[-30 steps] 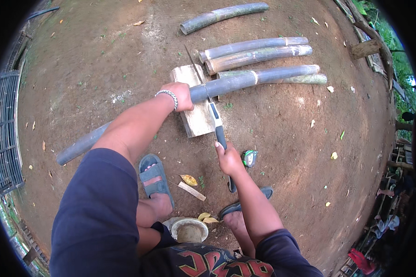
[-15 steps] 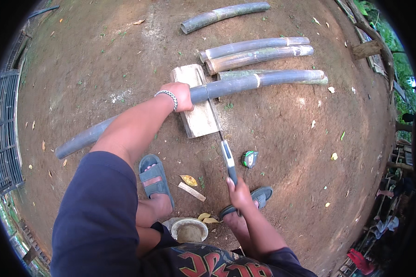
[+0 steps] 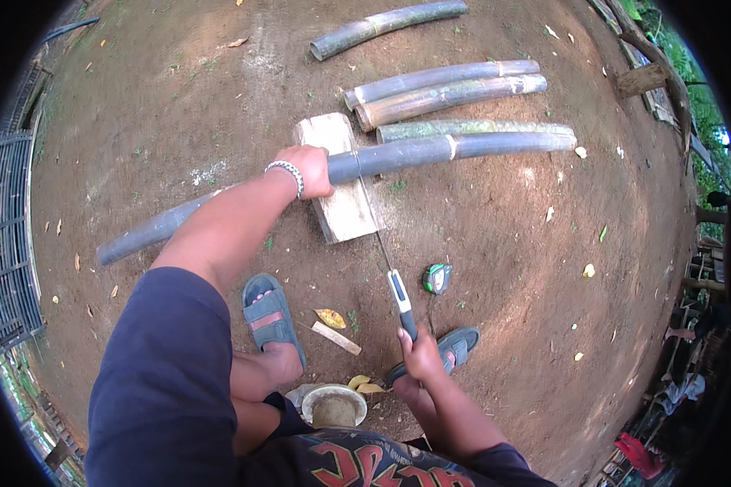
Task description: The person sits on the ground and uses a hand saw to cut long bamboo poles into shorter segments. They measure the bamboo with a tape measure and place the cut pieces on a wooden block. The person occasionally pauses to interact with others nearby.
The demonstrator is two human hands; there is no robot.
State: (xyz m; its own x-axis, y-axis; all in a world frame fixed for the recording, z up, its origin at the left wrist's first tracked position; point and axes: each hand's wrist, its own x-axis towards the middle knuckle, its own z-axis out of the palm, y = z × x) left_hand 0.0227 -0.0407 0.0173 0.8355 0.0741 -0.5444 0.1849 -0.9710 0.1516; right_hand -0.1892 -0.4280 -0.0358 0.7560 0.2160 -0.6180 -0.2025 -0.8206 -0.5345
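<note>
A long dark bamboo pole (image 3: pixel 414 154) lies across a pale wooden block (image 3: pixel 348 213) on the dirt. My left hand (image 3: pixel 309 170), a chain bracelet at its wrist, is closed round the pole on top of the block. My right hand (image 3: pixel 421 354) grips the grey and white handle of a handsaw (image 3: pixel 399 294). The saw's thin blade runs up from the handle and crosses the pole just right of my left hand. Whether the blade has gone through the wall of the bamboo is too small to tell.
Several cut bamboo lengths (image 3: pixel 455 99) lie beyond the pole. A green and black tape measure (image 3: pixel 437 278) rests right of the saw. My sandalled feet stand either side of a flat wood strip (image 3: pixel 336 338) and a pale round container (image 3: pixel 307 406). A slatted bamboo panel (image 3: pixel 10 235) is at far left.
My right hand and the saw have drawn a little back toward me. The far end of the pole has tipped slightly lower, showing more of the greenish length behind. My left hand keeps its grip.
</note>
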